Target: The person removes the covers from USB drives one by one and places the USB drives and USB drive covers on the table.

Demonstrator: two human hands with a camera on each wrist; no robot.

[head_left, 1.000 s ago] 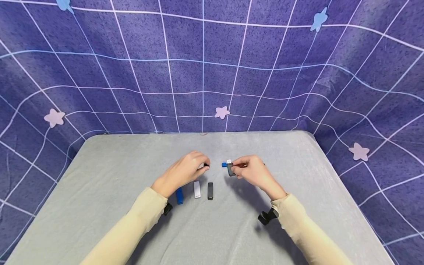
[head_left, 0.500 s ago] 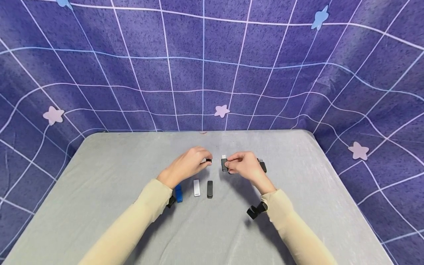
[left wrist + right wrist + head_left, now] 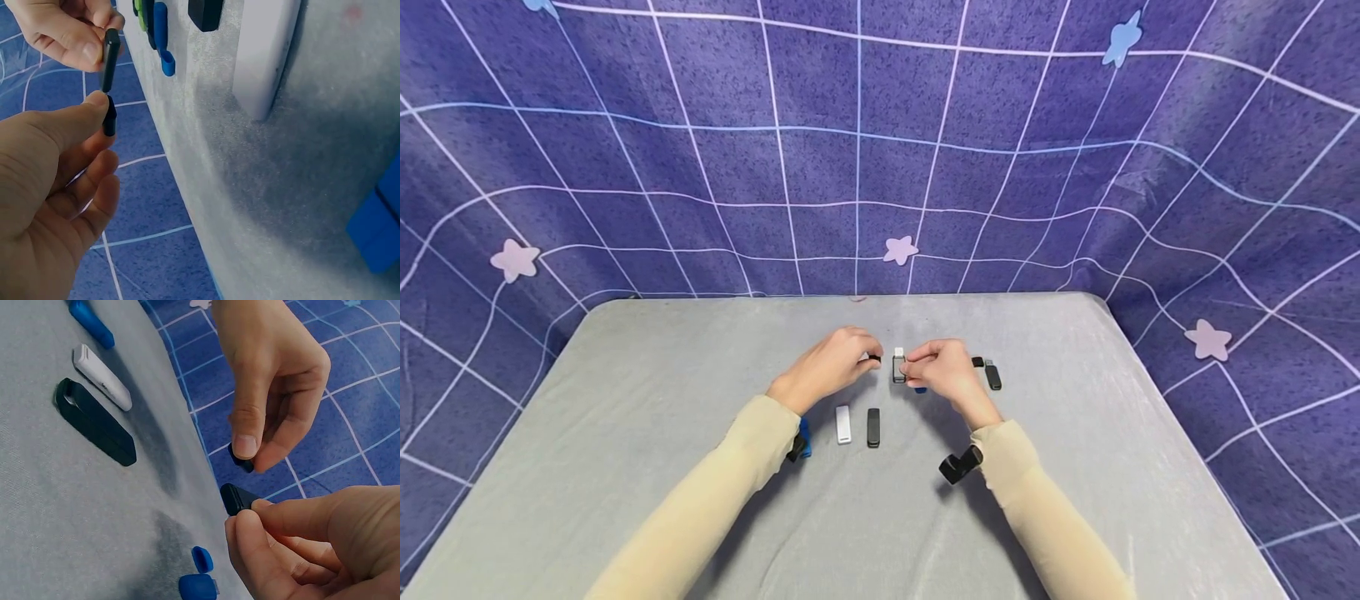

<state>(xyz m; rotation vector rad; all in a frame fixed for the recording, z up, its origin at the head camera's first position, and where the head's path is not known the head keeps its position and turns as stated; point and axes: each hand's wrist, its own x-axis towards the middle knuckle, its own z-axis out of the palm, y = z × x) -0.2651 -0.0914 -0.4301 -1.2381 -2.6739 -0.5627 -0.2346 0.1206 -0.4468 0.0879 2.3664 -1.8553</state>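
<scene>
Holding a small black cap [image 3: 110,122] in narrowed fingers, a person's left hand [image 3: 827,367] hangs just beside the right hand [image 3: 946,375], whose fingers pinch a black, rectangular USB drive [image 3: 110,59] by its sides, above a table [image 3: 685,350] draped in grey cloth. Cap and drive stand apart in the head view, the drive's pale connector [image 3: 898,352] pointing away from the person; which way the cap's mouth faces cannot be told. Good work here would seem to call for turning cap and connector to face each other, lining up the flat sides before any push, and keeping fingertips off the bare connector. A light, straight pressure should serve better than a tilted one, which could jam so small a piece or flick it loose. Below, a blue cap [image 3: 202,559] and a stubby blue drive [image 3: 197,587] lie near the right hand's side, best left unbrushed. A slim white stick [image 3: 843,425] and a long black stick [image 3: 873,427] rest nearer the person.
</scene>
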